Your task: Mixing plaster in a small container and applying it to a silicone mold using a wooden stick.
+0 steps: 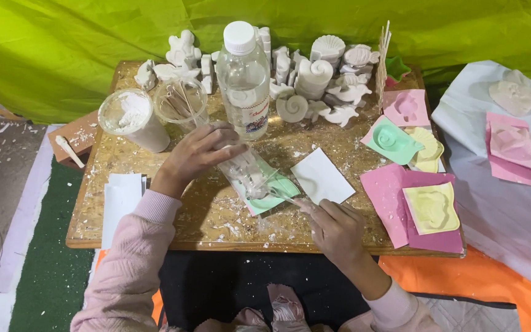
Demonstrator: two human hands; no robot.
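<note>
Crumbs of white plaster speckle the low wooden table (155, 227) under my fingers. My left hand (195, 157) pinches a clear plastic bag (244, 175) over a green mould (278, 190); my right hand (333, 227) grips a thin stick (278, 193) in it. Beyond my fingertips stand a water bottle (244, 80), white shell casts (314, 77) and a green cloth backdrop (62, 43).

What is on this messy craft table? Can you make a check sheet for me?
Surface: wooden board speckled with white crumbs.
Job's things: clear plastic bag over a green mould; white card beside it.
Clutter: water bottle, two cups, white plaster shapes, pink, green and yellow moulds.
Grips: left hand presses the bag; right hand pinches its lower edge.
Cables: nothing seen.
Surroundings: green cloth backdrop, white-covered side table.
</note>
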